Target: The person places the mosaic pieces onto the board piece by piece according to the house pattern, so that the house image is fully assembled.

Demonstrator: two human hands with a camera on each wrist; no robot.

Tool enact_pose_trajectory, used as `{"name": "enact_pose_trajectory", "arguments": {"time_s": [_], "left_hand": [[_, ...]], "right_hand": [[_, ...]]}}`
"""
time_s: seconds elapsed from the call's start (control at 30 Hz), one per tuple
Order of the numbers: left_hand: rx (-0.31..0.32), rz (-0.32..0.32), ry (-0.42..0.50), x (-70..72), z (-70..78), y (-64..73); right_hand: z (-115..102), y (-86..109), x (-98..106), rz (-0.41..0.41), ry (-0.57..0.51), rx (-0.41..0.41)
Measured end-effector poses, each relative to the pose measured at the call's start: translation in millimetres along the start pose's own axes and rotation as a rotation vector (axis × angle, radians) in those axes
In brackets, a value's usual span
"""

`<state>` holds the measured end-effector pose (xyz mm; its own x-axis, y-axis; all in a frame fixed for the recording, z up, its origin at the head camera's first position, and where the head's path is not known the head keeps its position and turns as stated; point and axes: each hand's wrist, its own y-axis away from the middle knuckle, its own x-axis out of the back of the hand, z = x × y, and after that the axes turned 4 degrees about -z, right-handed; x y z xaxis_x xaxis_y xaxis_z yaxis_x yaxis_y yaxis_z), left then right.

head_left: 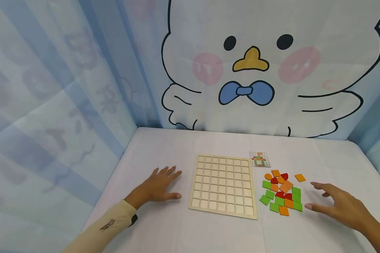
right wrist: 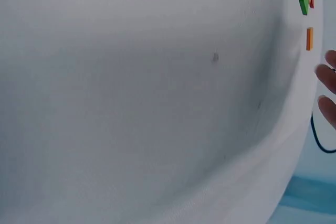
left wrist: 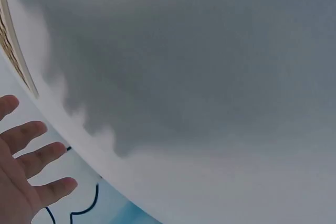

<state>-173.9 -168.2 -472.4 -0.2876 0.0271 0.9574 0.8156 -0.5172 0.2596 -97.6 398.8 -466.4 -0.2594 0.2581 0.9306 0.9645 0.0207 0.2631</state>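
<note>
A square wooden grid board (head_left: 223, 186) lies in the middle of the white table, its cells bare. To its left my left hand (head_left: 158, 184) is spread with fingers extended, holding nothing; the left wrist view shows the same hand (left wrist: 26, 166) with fingers apart. On the board's right lies a loose group of flat pieces: green squares (head_left: 296, 194), orange squares (head_left: 286, 186), orange rounds (head_left: 268, 176) and red curved pieces (head_left: 284, 176). My right hand (head_left: 342, 205) is just right of these pieces, thumb and fingers apart with nothing between them.
A small pattern card (head_left: 260, 159) with a coloured grid picture lies behind the pieces, beside the board's far right corner. One orange piece (head_left: 300, 177) sits apart from the group. Printed curtains (head_left: 247, 116) stand along the table's back and sides.
</note>
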Motion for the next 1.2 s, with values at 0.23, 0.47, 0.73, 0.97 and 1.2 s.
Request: {"name": "enact_pose_trajectory", "arguments": {"time_s": [0.23,0.47,0.73,0.97,1.2], "left_hand": [[-0.003,-0.049,0.031,-3.3,15.6,-1.2],[-0.041,-0.060,0.012,-6.7,22.7,-5.0],[-0.065,-0.082,-0.034,-17.1,27.6,-9.8],[-0.077,-0.082,-0.068,-18.9,29.9,-11.5],[-0.097,-0.081,-0.056,-17.7,33.5,-11.1]], "right_hand": [[-15,5.2,-8,-0.025,-0.058,0.007],[-23,8.4,-20,-0.015,-0.088,0.031],[-29,8.2,-28,0.053,-0.049,0.066],[-30,3.6,-31,0.056,-0.037,0.083],[-29,2.0,-33,0.062,-0.024,0.101]]}}
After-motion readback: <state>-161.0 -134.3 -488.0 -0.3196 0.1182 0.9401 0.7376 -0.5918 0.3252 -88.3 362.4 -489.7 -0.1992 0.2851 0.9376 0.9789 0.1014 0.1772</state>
